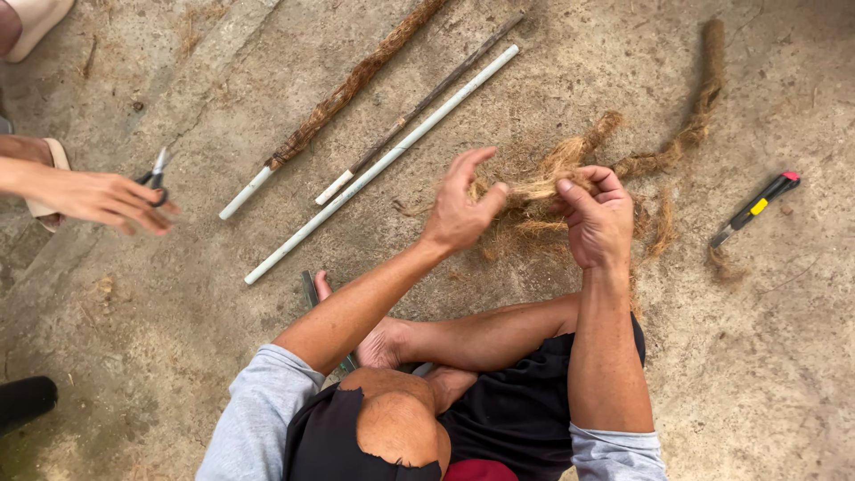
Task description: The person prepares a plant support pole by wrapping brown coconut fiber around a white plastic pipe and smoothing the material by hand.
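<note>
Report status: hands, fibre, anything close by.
Left hand and right hand pinching coir fibre strand. Fibre rope trails behind. Utility knife right; another person's hand holds scissors.

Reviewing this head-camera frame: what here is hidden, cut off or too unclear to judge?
- Head view: the brown coir fibre bundle is partly covered by the left hand and right hand; the grip inside is unseen.
- The fibre-wrapped white pipe runs off the top edge.
- Another person's hand hides most of the small scissors.
- The black-and-yellow utility knife: blade too small to judge.
</note>
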